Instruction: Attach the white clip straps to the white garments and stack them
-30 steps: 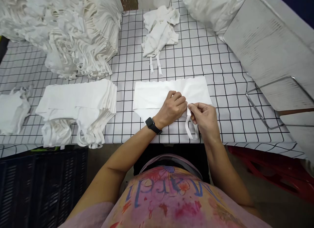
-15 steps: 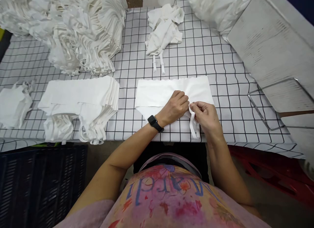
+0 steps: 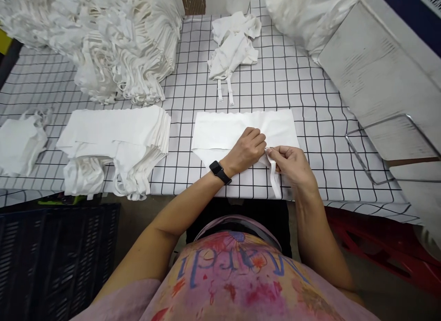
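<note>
A white garment (image 3: 220,130) with a wide flat band lies spread on the checked cloth in front of me. My left hand (image 3: 245,151), with a black watch on its wrist, is closed over the garment's lower edge, its fingertips hidden under the knuckles. Beside it, my right hand (image 3: 291,163) pinches a narrow white strap (image 3: 274,178) close to the left fingers. The strap's loose end hangs down toward the table's front edge. Both hands meet at the garment's lower right part, where the small join between strap and garment is mostly covered.
A stack of folded white garments (image 3: 103,125) lies to the left, with a large heap (image 3: 131,45) behind it. Another strapped garment (image 3: 234,49) lies farther back. At right are a worn white board (image 3: 365,59) and a bent metal wire frame (image 3: 360,153).
My hands stay nearly in place at the garment's lower edge. The hanging strap has shifted slightly, and the whole view has moved a little.
</note>
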A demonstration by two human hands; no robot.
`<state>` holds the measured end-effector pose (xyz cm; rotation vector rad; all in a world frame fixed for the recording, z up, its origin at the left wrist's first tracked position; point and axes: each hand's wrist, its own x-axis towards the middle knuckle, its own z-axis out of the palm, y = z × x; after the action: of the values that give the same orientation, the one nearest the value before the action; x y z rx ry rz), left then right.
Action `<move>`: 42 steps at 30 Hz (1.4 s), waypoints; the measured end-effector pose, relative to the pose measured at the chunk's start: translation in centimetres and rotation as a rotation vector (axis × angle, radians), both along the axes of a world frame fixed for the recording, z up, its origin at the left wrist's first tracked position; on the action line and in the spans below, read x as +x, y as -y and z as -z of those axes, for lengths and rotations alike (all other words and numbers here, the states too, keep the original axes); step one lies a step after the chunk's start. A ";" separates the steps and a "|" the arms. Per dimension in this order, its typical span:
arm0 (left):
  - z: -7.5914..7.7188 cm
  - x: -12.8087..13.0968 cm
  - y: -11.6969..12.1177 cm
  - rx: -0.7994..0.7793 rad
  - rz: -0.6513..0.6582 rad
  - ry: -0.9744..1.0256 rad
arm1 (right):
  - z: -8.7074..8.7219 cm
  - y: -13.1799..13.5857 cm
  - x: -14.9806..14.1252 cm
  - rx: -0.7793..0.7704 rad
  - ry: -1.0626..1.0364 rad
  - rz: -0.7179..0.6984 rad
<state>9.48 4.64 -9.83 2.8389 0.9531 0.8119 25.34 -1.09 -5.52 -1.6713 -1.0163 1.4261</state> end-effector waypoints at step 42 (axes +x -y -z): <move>-0.2 -14.6 17.0 -0.199 -0.224 0.054 | 4.3 13.2 -9.9 0.250 0.128 -0.652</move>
<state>-5.08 -12.36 -9.58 2.5616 1.2827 0.7580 15.40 -14.27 -9.82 -1.3125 -1.8475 1.5049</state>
